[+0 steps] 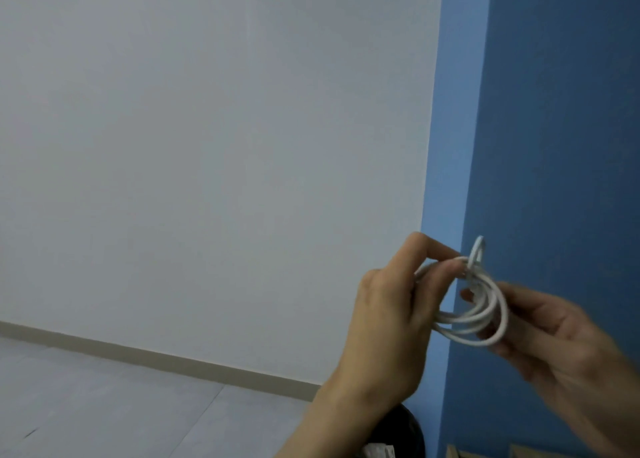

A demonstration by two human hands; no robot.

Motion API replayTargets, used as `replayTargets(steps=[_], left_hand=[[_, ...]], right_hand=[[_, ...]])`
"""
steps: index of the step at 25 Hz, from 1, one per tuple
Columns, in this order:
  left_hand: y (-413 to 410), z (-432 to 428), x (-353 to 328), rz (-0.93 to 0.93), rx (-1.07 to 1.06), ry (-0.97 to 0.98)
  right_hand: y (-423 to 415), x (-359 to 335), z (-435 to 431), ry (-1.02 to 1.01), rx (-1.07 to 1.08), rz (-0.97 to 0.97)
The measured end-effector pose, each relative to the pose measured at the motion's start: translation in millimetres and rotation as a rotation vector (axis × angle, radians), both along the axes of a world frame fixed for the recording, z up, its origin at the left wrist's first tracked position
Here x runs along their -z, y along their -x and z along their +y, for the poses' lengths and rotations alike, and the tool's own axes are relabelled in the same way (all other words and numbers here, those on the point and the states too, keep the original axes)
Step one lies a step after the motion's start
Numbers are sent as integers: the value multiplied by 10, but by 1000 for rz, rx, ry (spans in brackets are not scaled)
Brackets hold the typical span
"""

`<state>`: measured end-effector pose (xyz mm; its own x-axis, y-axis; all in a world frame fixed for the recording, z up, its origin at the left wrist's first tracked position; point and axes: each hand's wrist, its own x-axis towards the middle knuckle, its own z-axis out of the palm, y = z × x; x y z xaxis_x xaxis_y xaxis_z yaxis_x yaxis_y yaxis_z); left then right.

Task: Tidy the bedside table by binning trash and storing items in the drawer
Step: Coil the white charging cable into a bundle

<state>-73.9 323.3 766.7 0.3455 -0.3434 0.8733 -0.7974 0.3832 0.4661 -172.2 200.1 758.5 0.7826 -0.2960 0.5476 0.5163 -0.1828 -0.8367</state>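
Observation:
A white cable (pixel 478 322) wound into several loops hangs in the air between both hands, in front of the blue wall. My left hand (pixel 388 322) pinches the top of the coil between thumb and fingers. My right hand (pixel 554 333) holds the coil's right side, fingers curled behind the loops, and is blurred. One small loop of the cable sticks up above the coil. The bedside table and its drawer are out of view.
A black round bin (pixel 405 433) with something white inside sits at the bottom, under my left forearm. Pale wooden edges (pixel 485 452) show at the bottom right. A white wall (pixel 207 146) meets a blue wall (pixel 554 111); grey floor (pixel 104 405) lies lower left.

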Motion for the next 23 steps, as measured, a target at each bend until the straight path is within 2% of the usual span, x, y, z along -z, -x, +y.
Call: replayTargets(steps=[5, 10, 12, 17, 20, 23], left_hand=[[-82, 78, -23, -2, 10, -18], [-86, 34, -28, -25, 4, -62], [-89, 31, -4, -23, 11, -68], [-102, 21, 74, 13, 31, -86], [-86, 5, 66, 75, 126, -97], [-50, 22, 53, 98, 214, -133]], right_hand=[[228, -176, -133, 227, 356, 49], [360, -225, -403, 407, 523, 33], [326, -193, -419, 352, 482, -31], [203, -61, -266, -24, 157, -140], [116, -59, -54, -35, 120, -114], [81, -110, 80, 17, 98, 1]])
